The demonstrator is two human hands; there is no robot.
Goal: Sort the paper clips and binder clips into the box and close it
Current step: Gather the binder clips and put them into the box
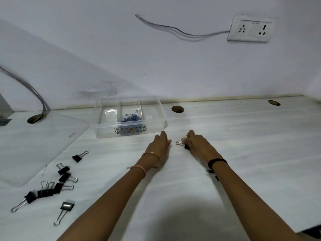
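Observation:
A clear plastic box [157, 119] with dividers stands at the back of the white table, its middle compartment holding blue and silver paper clips [130, 117]. The clear lid [34, 145] lies flat to the left of the box. My right hand [198, 143] is shut on a small black binder clip [184, 145], just in front of the box and to its right. My left hand [160, 145] hovers beside it, fingers loosely together and holding nothing. Several black binder clips [55, 185] lie scattered at the front left.
Three round cable holes [177, 109] are cut in the table along the wall, and grey cables [34, 94] drop into the left one. A wall socket [251, 28] sits high on the right.

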